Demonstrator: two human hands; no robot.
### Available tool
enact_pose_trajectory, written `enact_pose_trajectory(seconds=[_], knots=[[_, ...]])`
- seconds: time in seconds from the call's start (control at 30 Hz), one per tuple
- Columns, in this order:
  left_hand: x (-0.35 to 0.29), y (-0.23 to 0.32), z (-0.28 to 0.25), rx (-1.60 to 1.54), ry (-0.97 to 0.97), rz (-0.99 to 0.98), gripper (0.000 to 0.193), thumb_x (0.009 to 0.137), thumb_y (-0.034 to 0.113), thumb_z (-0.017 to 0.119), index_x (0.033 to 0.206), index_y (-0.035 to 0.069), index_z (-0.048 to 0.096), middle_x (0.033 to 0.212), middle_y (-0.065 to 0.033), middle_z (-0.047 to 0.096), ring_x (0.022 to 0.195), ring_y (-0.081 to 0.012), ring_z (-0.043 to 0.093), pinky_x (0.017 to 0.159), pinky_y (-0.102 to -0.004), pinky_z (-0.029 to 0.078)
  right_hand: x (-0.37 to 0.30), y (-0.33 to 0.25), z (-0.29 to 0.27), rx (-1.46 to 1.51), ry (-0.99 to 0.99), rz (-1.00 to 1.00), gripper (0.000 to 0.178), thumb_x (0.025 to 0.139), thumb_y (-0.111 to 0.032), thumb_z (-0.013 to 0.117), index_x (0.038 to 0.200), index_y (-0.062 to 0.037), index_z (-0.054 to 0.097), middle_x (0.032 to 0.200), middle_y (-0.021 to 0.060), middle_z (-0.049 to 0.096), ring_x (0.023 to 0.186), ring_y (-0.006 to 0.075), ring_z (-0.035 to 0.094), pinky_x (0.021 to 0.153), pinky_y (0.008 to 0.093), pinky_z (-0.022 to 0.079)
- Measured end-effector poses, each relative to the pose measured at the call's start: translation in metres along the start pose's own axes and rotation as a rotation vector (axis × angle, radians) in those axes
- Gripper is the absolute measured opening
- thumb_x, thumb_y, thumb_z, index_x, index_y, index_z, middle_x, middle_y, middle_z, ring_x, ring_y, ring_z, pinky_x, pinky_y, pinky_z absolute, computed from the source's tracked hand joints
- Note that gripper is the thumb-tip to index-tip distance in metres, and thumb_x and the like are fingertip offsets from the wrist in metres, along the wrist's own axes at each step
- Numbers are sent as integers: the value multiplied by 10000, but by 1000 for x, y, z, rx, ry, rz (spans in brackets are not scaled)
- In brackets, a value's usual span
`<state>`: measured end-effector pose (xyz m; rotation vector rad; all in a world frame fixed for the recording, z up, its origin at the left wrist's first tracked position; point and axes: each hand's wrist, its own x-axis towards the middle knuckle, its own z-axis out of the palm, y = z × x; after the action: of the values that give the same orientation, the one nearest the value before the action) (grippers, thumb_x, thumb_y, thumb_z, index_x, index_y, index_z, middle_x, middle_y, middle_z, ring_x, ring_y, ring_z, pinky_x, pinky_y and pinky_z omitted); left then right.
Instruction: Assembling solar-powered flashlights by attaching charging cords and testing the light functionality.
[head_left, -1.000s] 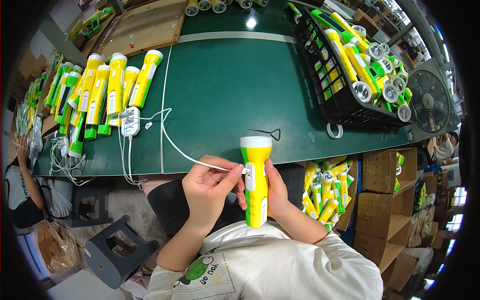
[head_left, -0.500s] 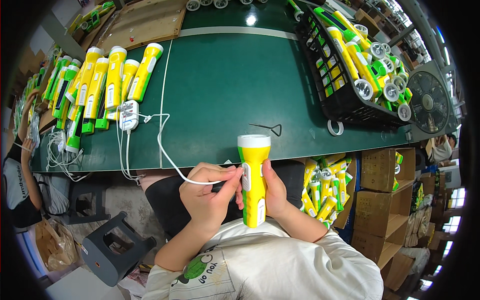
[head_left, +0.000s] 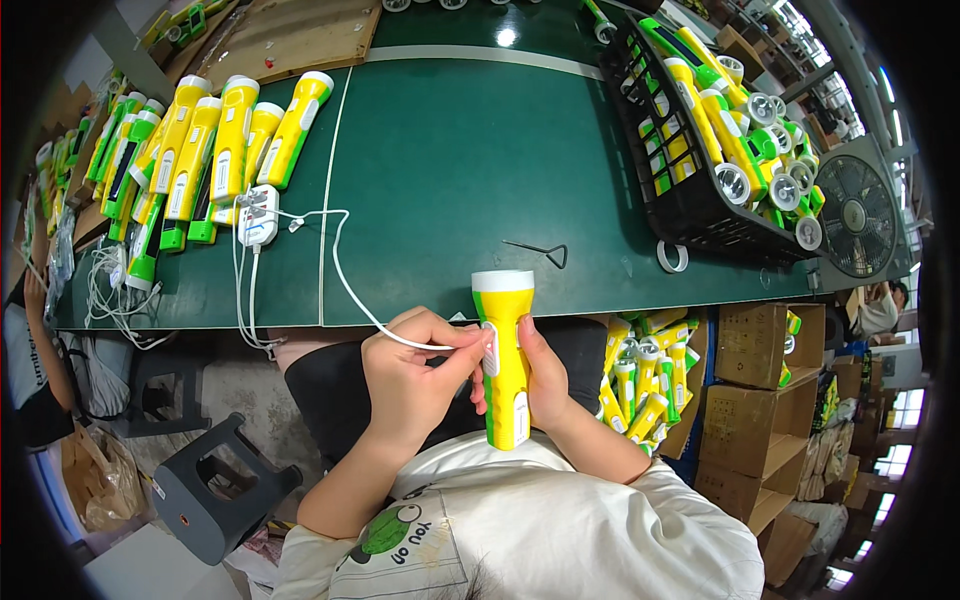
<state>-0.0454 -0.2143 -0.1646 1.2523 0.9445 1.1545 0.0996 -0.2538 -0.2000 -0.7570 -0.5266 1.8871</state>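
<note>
A yellow and green flashlight (head_left: 511, 375) with a white head stands upright in front of me, below the table's near edge. My right hand (head_left: 545, 378) is wrapped round its right side, the thumb lying along the body. Pinched between the thumb and forefinger of my left hand (head_left: 415, 375) is the end of a white cable (head_left: 345, 272), held against the white panel on the flashlight's left side. Fingertips hide the cable's plug, so I cannot tell whether it is inserted. The cable runs back to a white power strip (head_left: 259, 217) on the table.
Several yellow flashlights (head_left: 235, 130) lie beside the power strip on the green table (head_left: 460, 170). A black crate (head_left: 690, 215) full of flashlights stands at the right. Near me lie a bent metal hook (head_left: 545, 252) and a white ring (head_left: 672, 258). A grey stool (head_left: 215, 490) is at lower left.
My view has shifted slightly. Both hands keep hold of the flashlight and cable, and the left fingertips stay at the side panel. The person at far left has moved further toward the edge.
</note>
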Motion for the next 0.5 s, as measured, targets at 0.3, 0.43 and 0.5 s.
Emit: enact_pose_trajectory(seconds=[0.3,0.43,0.5], knots=[[-5,-5,10,-198,67,80,118,810,-77,629,892,-50,549,896,-112,568,566,-123,588,458,-225,480,1,-10,10,125,-40,-12,544,964,-523,273,1042,-39,509,782,103,570,598,189,606,514,306,520],[-4,-6,10,-212,21,68,99,838,-40,621,903,-47,547,828,-91,584,555,-107,577,463,-223,466,1,-7,8,124,39,-12,607,942,-569,252,1056,-35,517,715,128,590,550,224,607,460,314,503],[-3,-8,10,-260,9,30,90,839,-33,625,897,-47,558,792,-82,591,556,-105,580,462,-226,461,1,-8,9,194,38,24,617,939,-579,253,1061,-34,517,722,126,592,553,219,609,456,311,502]])
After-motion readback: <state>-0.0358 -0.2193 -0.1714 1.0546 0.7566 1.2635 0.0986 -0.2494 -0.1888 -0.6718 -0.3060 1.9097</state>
